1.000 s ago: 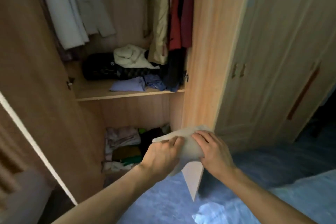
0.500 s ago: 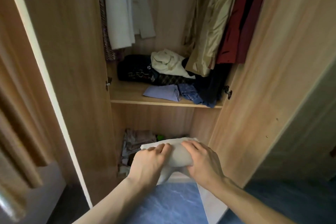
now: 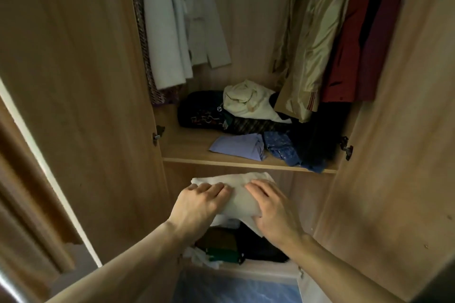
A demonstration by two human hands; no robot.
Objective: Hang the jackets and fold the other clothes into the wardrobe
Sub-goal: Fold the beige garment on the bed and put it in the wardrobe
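Folded white cloth garment (image 3: pixel 242 194), soft and lightly creased, is at the lower centre of the frame, just under the wooden wardrobe shelf (image 3: pixel 192 152) and above the stacked clothes (image 3: pixel 221 246) in the bottom compartment. The left hand (image 3: pixel 197 204) and right hand (image 3: pixel 273 206) grip its two ends, fingers curled over the top. A round emblem on the black folded garment (image 3: pixel 199 113) on the shelf is too small to read.

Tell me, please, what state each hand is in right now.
Left hand: holds the folded white garment, fingers on top.
Right hand: holds the same garment, fingers on top.
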